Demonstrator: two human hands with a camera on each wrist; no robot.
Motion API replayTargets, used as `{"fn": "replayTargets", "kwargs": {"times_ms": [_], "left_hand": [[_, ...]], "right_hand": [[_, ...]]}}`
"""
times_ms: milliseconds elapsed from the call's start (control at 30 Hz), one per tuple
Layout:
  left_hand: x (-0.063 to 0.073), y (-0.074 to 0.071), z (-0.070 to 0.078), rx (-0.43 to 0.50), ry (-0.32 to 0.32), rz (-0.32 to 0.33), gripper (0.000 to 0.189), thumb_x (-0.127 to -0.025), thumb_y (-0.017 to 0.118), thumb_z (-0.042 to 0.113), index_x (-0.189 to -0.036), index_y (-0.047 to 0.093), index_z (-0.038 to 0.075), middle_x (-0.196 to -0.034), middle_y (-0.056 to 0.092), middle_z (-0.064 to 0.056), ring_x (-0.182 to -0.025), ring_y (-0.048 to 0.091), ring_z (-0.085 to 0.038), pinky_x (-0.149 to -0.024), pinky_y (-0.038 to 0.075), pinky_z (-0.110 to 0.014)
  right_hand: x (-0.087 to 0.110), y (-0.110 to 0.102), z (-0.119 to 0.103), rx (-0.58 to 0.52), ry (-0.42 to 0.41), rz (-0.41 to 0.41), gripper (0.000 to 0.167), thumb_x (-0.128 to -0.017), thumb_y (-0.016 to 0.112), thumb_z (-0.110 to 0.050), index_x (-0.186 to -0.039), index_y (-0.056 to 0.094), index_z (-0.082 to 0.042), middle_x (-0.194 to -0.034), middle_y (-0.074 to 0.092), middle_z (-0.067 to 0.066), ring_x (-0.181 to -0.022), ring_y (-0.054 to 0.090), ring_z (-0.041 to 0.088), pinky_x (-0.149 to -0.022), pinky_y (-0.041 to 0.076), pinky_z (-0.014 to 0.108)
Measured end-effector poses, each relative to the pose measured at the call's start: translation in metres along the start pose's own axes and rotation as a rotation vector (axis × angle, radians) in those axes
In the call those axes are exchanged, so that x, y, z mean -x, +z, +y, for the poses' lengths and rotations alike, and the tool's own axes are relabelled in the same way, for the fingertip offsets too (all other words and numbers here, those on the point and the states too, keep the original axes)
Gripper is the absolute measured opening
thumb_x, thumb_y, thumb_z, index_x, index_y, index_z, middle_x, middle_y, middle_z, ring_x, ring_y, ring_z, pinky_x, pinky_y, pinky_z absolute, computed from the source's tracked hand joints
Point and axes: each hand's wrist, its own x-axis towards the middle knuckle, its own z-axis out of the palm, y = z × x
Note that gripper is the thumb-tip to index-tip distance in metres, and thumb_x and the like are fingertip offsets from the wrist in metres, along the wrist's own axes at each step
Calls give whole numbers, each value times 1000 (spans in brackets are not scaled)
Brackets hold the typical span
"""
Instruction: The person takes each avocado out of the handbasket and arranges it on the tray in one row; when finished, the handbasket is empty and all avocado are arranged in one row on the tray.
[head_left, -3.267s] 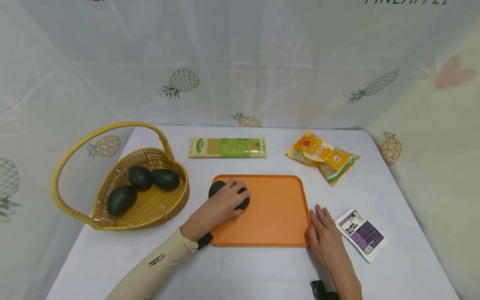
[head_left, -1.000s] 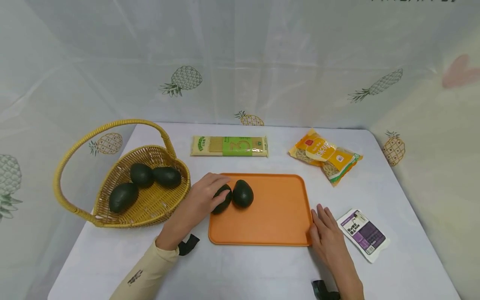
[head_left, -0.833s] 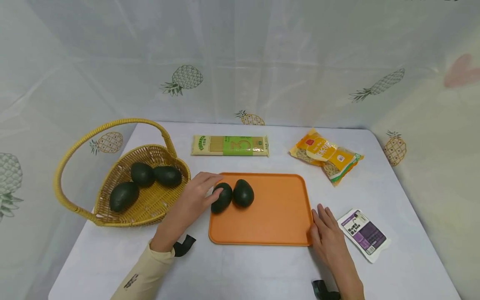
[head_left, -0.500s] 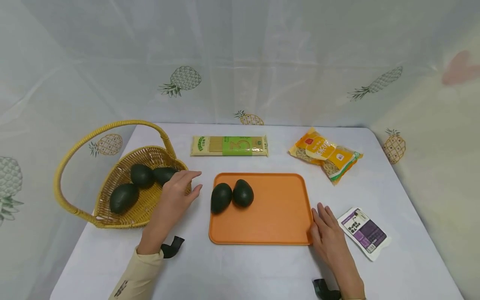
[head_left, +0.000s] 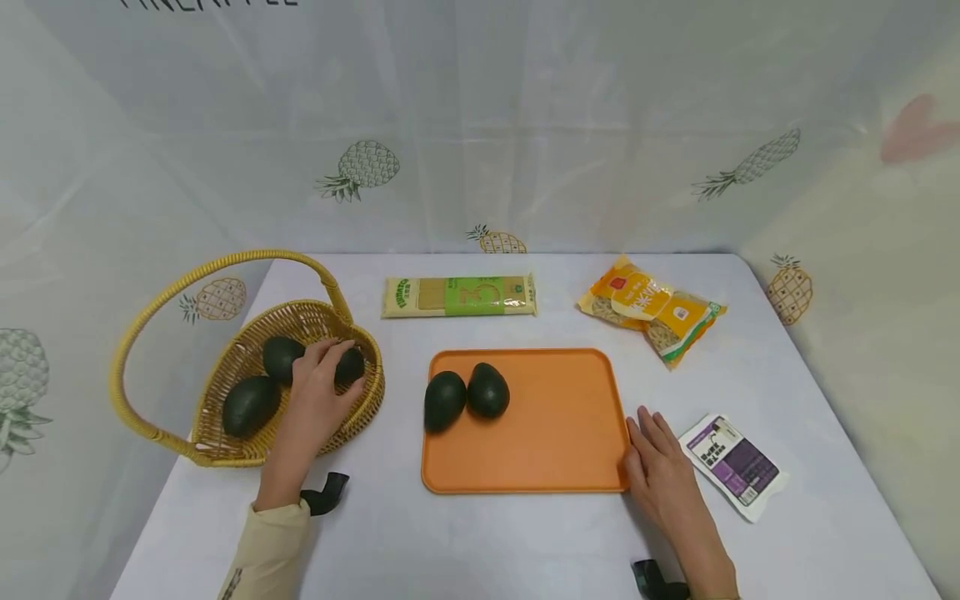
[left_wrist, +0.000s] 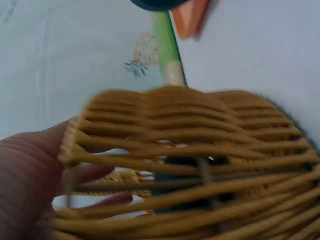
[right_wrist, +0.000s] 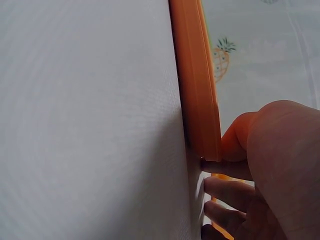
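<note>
Head: an avocado inside the basket's right edge is straddled by the left hand, seemingly spread to fit. Left wrist: no grip is shown. Right wrist: the tray's edge is touched, perhaps steadied, by the unclenched right hand.

Observing basket at left holding three avocados, and tray at its right bearing two avocados at left end. Noting noodle packet behind tray, bag at back right, pouch right of tray, before bag.
</note>
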Motion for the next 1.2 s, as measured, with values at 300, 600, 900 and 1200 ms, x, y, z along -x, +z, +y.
{"fn": "replayTargets", "kwargs": {"times_ms": [300, 600, 900, 1200], "left_hand": [[-6, 6, -17, -30, -115, -184, 68, -97, 74, 5, -156, 44, -10, -166, 25, -40, -153, 18, -65, -119, 27, -81], [-9, 2, -15, -29, -154, -160, 56, -97, 76, 3, -148, 55, -5, -156, 40, -32, -140, 44, -61, -112, 44, -74], [-10, 4, -15, -17, -135, -150, 47, -94, 79, 4, -138, 63, -5, -146, 52, -30, -134, 56, -54, -109, 50, -69], [-10, 5, -16, -21, -155, -152, 48, -92, 81, 3, -136, 63, -4, -147, 55, -32, -134, 57, -55, -108, 50, -70]], "right_hand": [[0, 0, 1, -6, -2, -8, 45, -106, 56, -11, -148, 59, 6, -162, 49, 28, -153, 40, 53, -117, 39, 71], [0, 2, 2, -4, -15, 16, 45, -105, 57, -10, -147, 60, 6, -161, 51, 28, -152, 42, 52, -116, 41, 70], [1, 7, 4, 1, -49, 78, 43, -102, 60, -7, -143, 63, 7, -157, 54, 29, -148, 46, 52, -114, 43, 69], [2, 6, 2, 19, -53, 89, 44, -102, 61, -7, -143, 63, 6, -157, 56, 28, -149, 47, 50, -114, 43, 67]]}}
